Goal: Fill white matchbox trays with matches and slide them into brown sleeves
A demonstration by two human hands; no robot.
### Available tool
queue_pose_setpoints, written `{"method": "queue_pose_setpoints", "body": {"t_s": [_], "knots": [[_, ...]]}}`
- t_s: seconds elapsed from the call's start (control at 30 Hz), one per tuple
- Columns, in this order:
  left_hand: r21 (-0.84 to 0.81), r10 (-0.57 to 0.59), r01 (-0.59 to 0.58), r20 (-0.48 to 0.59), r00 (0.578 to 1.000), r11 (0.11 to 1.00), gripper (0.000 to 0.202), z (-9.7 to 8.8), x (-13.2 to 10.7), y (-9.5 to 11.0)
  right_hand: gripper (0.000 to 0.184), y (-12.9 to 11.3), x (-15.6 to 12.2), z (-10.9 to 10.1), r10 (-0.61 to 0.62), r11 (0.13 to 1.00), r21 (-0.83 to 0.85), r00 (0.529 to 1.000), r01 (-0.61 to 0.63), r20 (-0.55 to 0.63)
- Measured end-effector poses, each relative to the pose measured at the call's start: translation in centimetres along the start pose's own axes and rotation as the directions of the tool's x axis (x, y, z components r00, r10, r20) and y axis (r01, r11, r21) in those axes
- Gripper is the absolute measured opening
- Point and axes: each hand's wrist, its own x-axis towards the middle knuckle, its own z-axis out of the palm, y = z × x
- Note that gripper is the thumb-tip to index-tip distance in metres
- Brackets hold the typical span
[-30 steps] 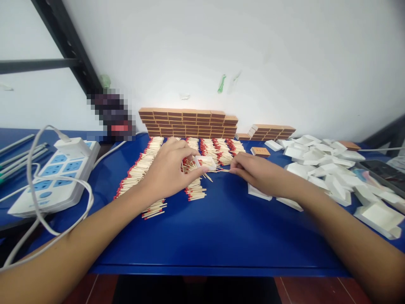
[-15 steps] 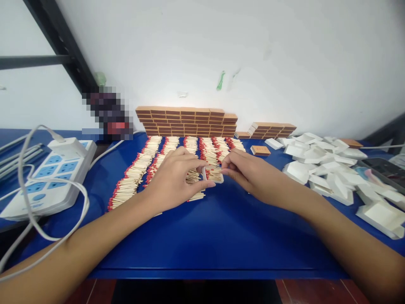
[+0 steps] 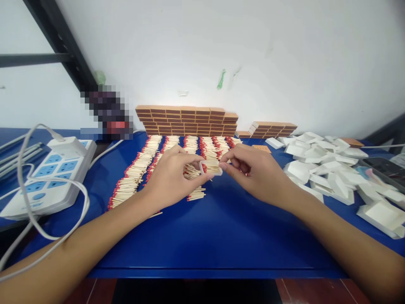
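Observation:
My left hand (image 3: pixel 172 171) pinches the left end of a small white matchbox tray (image 3: pixel 221 170) between thumb and fingers. Matches (image 3: pixel 211 168) with red heads lie inside the tray, heads toward the left. At the tray's right end, the thumb and forefinger of my right hand (image 3: pixel 253 169) close on its edge, with the other fingers curled. A few red match heads show by those curled fingers; whether they are held is unclear. Behind and left of my hands, long rows of loose matches (image 3: pixel 129 181) lie on the blue table (image 3: pixel 215 236).
Closed brown matchboxes (image 3: pixel 188 122) are stacked against the wall, with a lower stack (image 3: pixel 272 130) to their right. One orange matchbox (image 3: pixel 262 148) lies behind my right hand. White trays (image 3: pixel 332 179) are heaped at right, near a phone (image 3: pixel 386 169). A power strip (image 3: pixel 53 181) with cables is at left.
The tray has risen slightly and turned so its inside faces me more. My right hand has come onto its right end. Red match heads now show by my right fingers.

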Motion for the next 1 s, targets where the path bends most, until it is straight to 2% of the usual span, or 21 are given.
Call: {"method": "queue_pose_setpoints", "body": {"t_s": [0.13, 0.33, 0.43, 0.53, 0.67, 0.73, 0.87, 1.0], "knots": [[0.076, -0.086, 0.093, -0.091, 0.992, 0.993, 0.027, -0.4, 0.3, -0.2, 0.014, 0.2, 0.0, 0.8, 0.117, 0.993, 0.0, 0.992, -0.117, -0.052], [0.118, -0.16, 0.176, -0.133, 0.978, 0.977, 0.029, -0.4, 0.4, -0.3, 0.017, 0.3, -0.2, 3.2, 0.223, 0.975, -0.016, 0.969, -0.222, 0.112], [0.114, -0.17, 0.185, -0.128, 0.977, 0.976, 0.028, -0.4, 0.5, -0.2, 0.01, 0.3, 0.0, 3.5, 0.23, 0.973, -0.023, 0.956, -0.23, 0.18], [0.114, -0.168, 0.182, -0.125, 0.978, 0.977, 0.029, -0.5, 0.5, -0.1, 0.01, 0.4, 0.0, 2.8, 0.258, 0.966, -0.085, 0.934, -0.245, 0.247], [0.123, -0.164, 0.177, -0.112, 0.98, 0.976, 0.027, -0.6, 0.5, -0.3, 0.015, 1.2, -0.2, 0.9, 0.321, 0.946, -0.167, 0.886, -0.279, 0.336], [0.139, -0.153, 0.168, -0.109, 0.982, 0.976, 0.028, -0.5, 0.5, -0.4, 0.017, 1.9, -0.4, 0.0, 0.331, 0.942, -0.18, 0.876, -0.284, 0.351], [0.153, -0.127, 0.14, -0.093, 0.988, 0.978, 0.028, -0.3, 0.4, -0.6, 0.024, 3.3, -0.7, -0.9, 0.309, 0.95, -0.159, 0.881, -0.268, 0.358], [0.151, -0.107, 0.118, -0.077, 0.991, 0.982, 0.025, -0.2, 0.3, -0.7, 0.024, 3.2, -0.8, -0.6, 0.242, 0.97, -0.105, 0.898, -0.219, 0.367]]}}
